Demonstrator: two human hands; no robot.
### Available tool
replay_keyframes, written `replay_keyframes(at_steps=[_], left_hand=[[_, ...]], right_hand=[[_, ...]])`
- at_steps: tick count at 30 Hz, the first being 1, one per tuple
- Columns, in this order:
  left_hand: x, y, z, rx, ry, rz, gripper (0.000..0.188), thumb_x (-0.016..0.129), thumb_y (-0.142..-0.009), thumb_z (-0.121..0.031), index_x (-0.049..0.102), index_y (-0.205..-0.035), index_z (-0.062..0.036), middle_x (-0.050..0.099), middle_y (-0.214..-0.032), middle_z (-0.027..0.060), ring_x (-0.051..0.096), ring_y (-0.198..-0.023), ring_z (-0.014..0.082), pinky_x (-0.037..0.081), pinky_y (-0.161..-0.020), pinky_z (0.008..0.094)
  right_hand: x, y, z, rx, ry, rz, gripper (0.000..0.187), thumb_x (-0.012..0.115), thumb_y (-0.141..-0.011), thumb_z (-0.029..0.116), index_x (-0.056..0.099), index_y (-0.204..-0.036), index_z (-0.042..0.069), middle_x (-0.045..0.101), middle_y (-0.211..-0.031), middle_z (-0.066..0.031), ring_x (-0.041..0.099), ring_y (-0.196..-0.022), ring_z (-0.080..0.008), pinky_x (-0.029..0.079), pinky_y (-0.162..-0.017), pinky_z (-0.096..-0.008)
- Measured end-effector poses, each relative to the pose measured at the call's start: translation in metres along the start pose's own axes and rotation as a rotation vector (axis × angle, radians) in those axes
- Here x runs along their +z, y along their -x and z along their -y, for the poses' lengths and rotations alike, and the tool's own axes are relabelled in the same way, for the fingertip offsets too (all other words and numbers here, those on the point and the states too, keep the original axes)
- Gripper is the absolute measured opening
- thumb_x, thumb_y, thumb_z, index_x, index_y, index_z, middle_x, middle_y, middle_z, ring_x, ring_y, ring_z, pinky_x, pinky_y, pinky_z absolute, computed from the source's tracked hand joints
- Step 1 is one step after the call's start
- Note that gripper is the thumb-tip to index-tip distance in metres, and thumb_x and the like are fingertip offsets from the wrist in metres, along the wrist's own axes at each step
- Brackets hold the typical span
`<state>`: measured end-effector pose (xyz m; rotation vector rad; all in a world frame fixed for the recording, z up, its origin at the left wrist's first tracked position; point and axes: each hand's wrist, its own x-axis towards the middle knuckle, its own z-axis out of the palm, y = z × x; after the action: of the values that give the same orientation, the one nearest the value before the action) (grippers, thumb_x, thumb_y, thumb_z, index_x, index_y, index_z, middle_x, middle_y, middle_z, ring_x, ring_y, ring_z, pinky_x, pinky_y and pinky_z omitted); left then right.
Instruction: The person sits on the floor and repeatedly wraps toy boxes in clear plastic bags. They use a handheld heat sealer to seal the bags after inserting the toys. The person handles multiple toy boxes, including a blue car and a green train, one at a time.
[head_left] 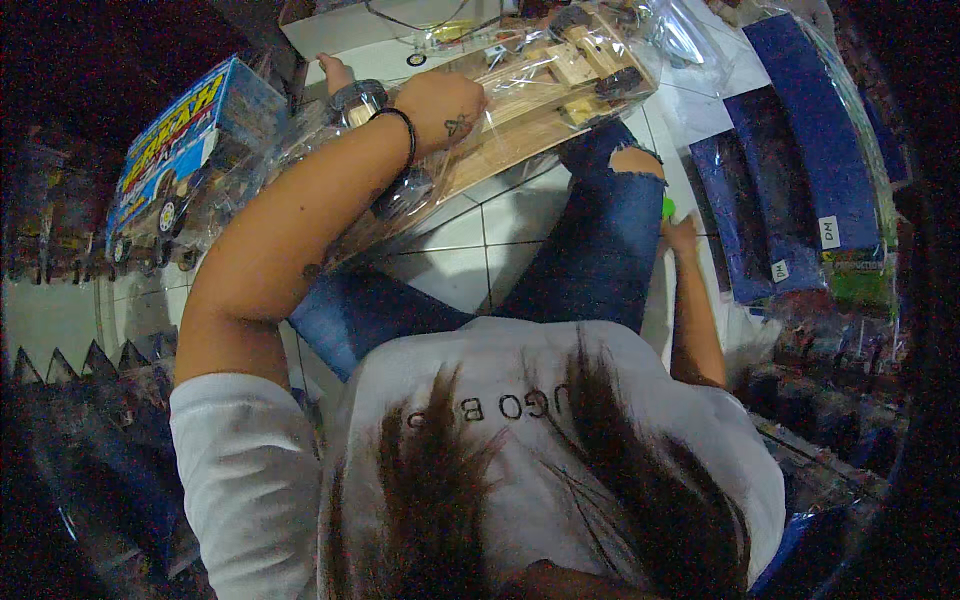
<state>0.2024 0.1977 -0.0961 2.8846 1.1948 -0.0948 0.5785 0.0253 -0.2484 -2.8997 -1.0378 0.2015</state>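
A wooden model truck [510, 150] with dark wheels lies slantwise in front of me, wrapped in clear, shiny plastic film. My left hand [440, 108] reaches across it, its fingers curled over the wooden body and wrapping; the fingertips are partly hidden. Down beside my right knee, my right hand [682, 236] is closed at a small bright green object [668, 208], whose kind does not show. Beyond the truck's left-hand wheel, a skin-coloured body part [336, 74] shows; I cannot tell whether it is a hand or a foot.
A blue printed box [170, 150] with a vehicle picture stands at the left. A pale open box [335, 32] is at the back. Dark blue flat panels [770, 190] lie at the right, near clear plastic packaging [690, 40]. White floor tiles [465, 235] show between my legs.
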Motion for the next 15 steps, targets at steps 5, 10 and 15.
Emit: replay_keyframes(at_steps=[5,10,15], left_hand=[[0.006,0.001,0.002,0.051,0.082,-0.01,0.028,0.052,-0.086,-0.023,0.07,-0.087,-0.0013,0.069,-0.089,0.0202,0.067,-0.082,0.037,0.053,-0.074,0.0478],[0.005,-0.002,0.007,0.027,0.136,-0.043,0.03,0.05,-0.088,-0.023,0.07,-0.086,-0.0016,0.068,-0.088,0.0213,0.067,-0.082,0.0368,0.053,-0.075,0.0474],[0.008,-0.005,0.007,0.006,0.152,0.015,0.028,0.049,-0.087,-0.02,0.07,-0.09,-0.0012,0.069,-0.092,0.0207,0.067,-0.086,0.0361,0.053,-0.077,0.0457]], right_hand=[[0.148,-0.049,-0.048,0.097,-0.28,0.22,0.059,0.067,-0.082,0.032,0.048,-0.125,-0.005,0.06,-0.114,-0.02,0.06,-0.103,-0.034,0.046,-0.094,-0.0443],[0.07,-0.029,-0.037,0.27,-1.043,0.151,0.05,0.06,-0.089,0.023,0.043,-0.131,0.0,0.06,-0.115,-0.0147,0.061,-0.101,-0.029,0.047,-0.093,-0.0427],[-0.092,0.033,0.029,-0.335,-1.568,-0.483,0.057,0.054,-0.085,0.006,0.036,-0.139,0.004,0.049,-0.131,-0.0128,0.052,-0.116,-0.0263,0.046,-0.096,-0.0378]])
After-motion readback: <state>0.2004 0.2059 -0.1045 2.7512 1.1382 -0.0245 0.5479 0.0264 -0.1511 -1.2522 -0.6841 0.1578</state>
